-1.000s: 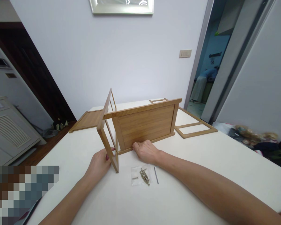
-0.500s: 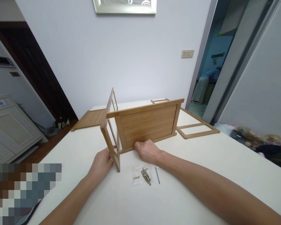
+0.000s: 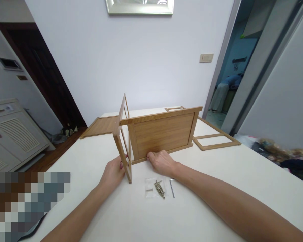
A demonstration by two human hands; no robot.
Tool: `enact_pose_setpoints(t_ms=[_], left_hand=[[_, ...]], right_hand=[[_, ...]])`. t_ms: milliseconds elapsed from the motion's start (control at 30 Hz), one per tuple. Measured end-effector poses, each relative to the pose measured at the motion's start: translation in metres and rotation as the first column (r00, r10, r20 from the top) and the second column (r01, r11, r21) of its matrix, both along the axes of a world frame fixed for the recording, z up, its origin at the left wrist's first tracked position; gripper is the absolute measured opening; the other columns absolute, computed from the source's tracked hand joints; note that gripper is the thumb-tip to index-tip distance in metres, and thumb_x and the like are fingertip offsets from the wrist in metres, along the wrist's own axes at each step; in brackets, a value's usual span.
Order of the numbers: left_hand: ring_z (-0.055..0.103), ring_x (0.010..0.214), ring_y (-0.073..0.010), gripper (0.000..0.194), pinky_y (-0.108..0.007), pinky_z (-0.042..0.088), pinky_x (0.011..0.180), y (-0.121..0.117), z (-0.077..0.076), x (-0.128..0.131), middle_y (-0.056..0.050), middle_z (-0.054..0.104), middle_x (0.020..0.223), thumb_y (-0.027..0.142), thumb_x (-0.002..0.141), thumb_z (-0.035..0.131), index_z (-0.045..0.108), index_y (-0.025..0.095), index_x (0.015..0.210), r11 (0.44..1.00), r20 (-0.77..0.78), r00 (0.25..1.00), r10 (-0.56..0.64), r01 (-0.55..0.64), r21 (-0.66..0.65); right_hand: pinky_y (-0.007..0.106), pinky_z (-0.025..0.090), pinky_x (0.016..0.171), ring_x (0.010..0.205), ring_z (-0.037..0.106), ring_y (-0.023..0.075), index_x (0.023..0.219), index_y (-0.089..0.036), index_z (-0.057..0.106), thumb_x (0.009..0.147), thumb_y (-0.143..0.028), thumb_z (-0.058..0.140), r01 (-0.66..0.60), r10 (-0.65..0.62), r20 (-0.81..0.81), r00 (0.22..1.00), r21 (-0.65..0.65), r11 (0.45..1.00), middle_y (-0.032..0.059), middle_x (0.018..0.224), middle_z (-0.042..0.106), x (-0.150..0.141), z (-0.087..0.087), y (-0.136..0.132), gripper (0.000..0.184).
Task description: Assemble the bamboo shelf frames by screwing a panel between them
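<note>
A bamboo shelf panel (image 3: 164,132) stands on its long edge on the white table (image 3: 217,174). An upright ladder-like side frame (image 3: 122,137) meets its left end. My left hand (image 3: 113,173) is closed on the lower part of that side frame. My right hand (image 3: 161,162) rests on the panel's bottom edge, fingers pressed against the wood. Just in front of my right hand lie a small clear bag of screws (image 3: 156,187) and an Allen key (image 3: 172,187).
A second side frame (image 3: 212,136) lies flat at the back right. Another bamboo panel (image 3: 101,126) lies flat at the back left, overhanging the table edge. A white cabinet (image 3: 12,134) stands at left, and an open doorway (image 3: 229,77) at right.
Both hands keep their hold on the frame and the panel. The view has shifted slightly, so everything appears a little further right.
</note>
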State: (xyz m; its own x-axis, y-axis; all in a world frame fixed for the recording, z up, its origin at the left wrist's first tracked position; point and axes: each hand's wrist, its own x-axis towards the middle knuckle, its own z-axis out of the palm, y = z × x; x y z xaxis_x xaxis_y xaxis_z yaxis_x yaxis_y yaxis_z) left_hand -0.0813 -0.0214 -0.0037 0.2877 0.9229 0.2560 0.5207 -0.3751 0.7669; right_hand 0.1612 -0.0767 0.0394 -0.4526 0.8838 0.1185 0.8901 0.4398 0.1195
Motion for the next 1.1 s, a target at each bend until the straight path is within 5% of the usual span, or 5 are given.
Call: enact_pose_setpoints(t_ms=[233,1100], left_hand=[[0.069,0.084,-0.0229,0.022,-0.034,0.052,0.077,0.0,0.003,0.0,-0.003,0.071,0.081,0.019,0.08,0.049,0.063,0.022,0.096,0.993,-0.264,0.965,0.001,0.03,0.111],[0.065,0.069,-0.0161,0.031,-0.027,0.049,0.068,-0.01,0.014,0.006,0.002,0.069,0.083,0.013,0.076,0.051,0.057,0.022,0.105,0.998,-0.208,0.978,0.021,-0.009,0.058]], right_hand=[[0.029,0.036,0.058,0.074,0.065,0.0208,0.104,-0.011,0.054,0.096,-0.015,0.034,0.002,-0.002,-0.006,1.0,0.013,1.0,0.013,0.093,0.071,0.001,-0.003,0.001,0.021],[0.028,0.031,0.056,0.07,0.064,0.019,0.104,-0.012,0.054,0.095,-0.015,0.036,0.024,-0.023,-0.024,0.999,0.038,0.999,0.0104,0.089,0.071,0.003,-0.008,0.004,0.02]])
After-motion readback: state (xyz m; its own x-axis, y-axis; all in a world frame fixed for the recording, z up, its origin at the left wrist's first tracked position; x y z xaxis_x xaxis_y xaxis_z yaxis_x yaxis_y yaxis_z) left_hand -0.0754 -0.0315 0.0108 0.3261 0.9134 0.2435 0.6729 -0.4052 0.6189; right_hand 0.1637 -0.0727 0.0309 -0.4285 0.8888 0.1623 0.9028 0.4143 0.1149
